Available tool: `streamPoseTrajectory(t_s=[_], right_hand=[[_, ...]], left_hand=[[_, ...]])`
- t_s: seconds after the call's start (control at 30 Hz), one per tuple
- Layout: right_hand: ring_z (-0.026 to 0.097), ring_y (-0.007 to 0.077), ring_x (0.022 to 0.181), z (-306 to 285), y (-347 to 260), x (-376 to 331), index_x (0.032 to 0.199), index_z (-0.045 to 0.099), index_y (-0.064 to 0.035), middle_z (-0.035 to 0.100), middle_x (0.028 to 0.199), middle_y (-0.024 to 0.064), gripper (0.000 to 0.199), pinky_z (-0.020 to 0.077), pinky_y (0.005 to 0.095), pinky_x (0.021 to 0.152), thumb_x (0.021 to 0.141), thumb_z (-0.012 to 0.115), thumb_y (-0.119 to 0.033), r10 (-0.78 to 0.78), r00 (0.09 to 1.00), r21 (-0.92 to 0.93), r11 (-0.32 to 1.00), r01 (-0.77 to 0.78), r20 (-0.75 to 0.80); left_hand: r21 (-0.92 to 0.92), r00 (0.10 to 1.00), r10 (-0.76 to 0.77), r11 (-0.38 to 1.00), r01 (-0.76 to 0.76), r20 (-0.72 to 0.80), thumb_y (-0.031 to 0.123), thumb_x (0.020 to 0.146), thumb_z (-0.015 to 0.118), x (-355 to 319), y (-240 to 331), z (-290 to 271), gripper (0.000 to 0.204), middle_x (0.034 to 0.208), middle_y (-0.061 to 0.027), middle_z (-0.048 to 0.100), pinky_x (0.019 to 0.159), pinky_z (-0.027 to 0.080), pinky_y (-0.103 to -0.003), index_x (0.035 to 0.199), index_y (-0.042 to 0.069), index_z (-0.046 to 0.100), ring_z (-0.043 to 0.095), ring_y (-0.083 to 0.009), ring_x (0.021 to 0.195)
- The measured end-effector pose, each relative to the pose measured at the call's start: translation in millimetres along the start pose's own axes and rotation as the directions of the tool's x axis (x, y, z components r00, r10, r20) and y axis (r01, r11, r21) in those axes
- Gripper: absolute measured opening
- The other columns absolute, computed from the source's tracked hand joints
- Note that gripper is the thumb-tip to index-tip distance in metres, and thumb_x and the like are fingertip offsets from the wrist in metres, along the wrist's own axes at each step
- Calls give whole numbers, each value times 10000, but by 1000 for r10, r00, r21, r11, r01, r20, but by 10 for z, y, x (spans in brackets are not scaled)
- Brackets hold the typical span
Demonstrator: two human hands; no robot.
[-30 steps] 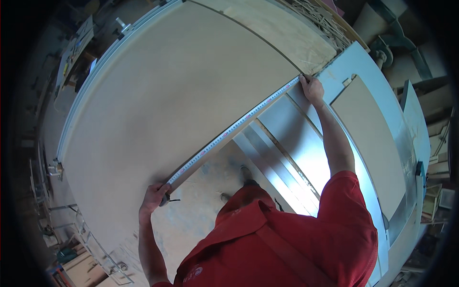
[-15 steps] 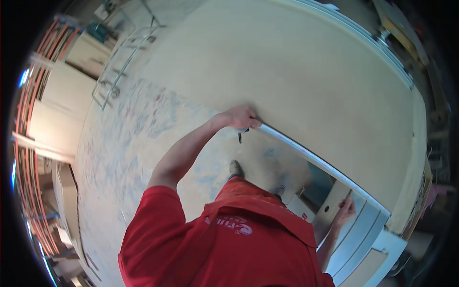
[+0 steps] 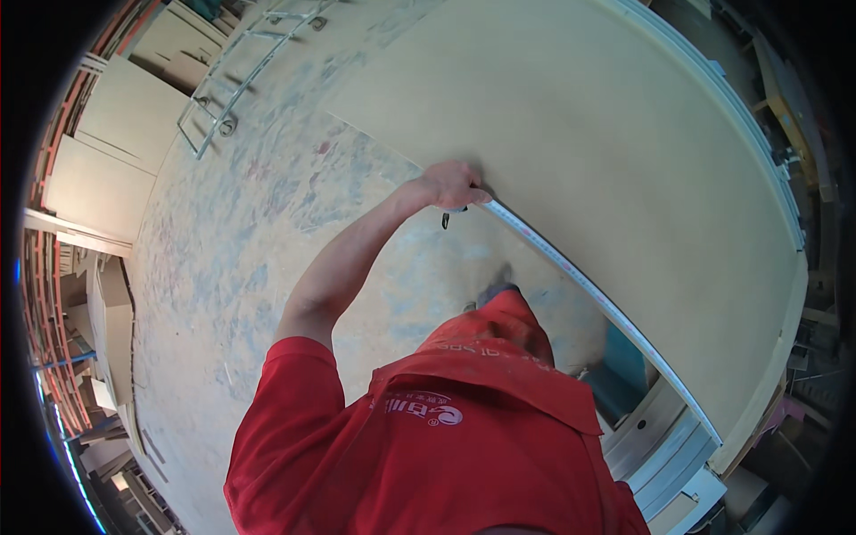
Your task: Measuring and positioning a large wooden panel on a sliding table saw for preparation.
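Note:
My left hand (image 3: 453, 185) is closed at the near edge of a large pale board (image 3: 571, 134), gripping a tape measure whose case is mostly hidden by the fingers. From there the tape measure's blade (image 3: 580, 278) runs out straight along the board's edge, down to its lower right corner. A short black strap (image 3: 445, 219) dangles under the hand. My right hand is out of the picture, behind my red-clothed body.
A wheeled metal cart frame (image 3: 236, 94) stands at the upper left, with upright boards (image 3: 116, 116) beyond it. Metal rails (image 3: 713, 98) border the board's far right side. Below the tape's far end lie grey metal slats (image 3: 669, 446) and a teal panel (image 3: 617, 379).
My right hand has dropped out of view from beside the tape's far end. The left hand stays on the tape measure at the board's edge. The view has shifted, and my feet have moved.

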State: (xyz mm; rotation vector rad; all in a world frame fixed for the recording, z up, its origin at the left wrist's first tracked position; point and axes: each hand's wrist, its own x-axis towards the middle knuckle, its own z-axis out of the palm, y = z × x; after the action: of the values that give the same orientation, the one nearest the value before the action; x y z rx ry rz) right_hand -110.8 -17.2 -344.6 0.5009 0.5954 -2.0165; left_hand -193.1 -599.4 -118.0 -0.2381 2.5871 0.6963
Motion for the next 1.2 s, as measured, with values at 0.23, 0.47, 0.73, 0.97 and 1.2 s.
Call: streamPoseTrajectory(t_s=[0.23,0.47,0.73,0.97,1.2], right_hand=[[619,159,671,636,455,1378,1080,614,-29,661,880,96,298,478,294,569,968,567,-301,8,1000,109,994,-10,15],[625,165,682,1191,681,2331,1107,605,-35,664,895,100,311,487,299,582,963,568,-308,20,999,175,985,-12,-42],[640,180,711,735,837,2193,1094,618,-48,673,901,98,305,503,285,613,936,600,-307,3,883,-246,960,-134,-469],[647,167,703,2180,1964,1890,1002,633,-50,679,889,89,224,506,253,604,917,631,-257,-321,478,-414,905,-100,-817],[644,149,734,2545,3197,1800,1008,644,-32,678,882,104,228,508,287,630,884,649,-223,-254,605,-456,866,-206,-755]], left_hand=[[43,997,-77,996,76,29,469,866,642,40,-830,-572,415,756,-124,668,708,499,-389,887,63,719,638,-283,735],[24,986,-169,985,168,16,411,859,678,-107,-2006,-1235,373,727,-110,665,657,492,-368,922,46,720,631,-224,691],[-160,979,-101,979,129,175,251,893,692,47,-2852,-1791,226,640,-40,578,562,422,-292,935,29,704,513,-117,592],[-116,937,118,990,-84,330,230,915,649,274,-3211,-1975,204,670,-45,598,577,429,-308,923,31,694,533,-135,603],[-220,843,323,943,-249,430,230,914,611,479,-3356,-1872,205,727,-71,657,642,479,-341,918,40,689,608,-193,652]])
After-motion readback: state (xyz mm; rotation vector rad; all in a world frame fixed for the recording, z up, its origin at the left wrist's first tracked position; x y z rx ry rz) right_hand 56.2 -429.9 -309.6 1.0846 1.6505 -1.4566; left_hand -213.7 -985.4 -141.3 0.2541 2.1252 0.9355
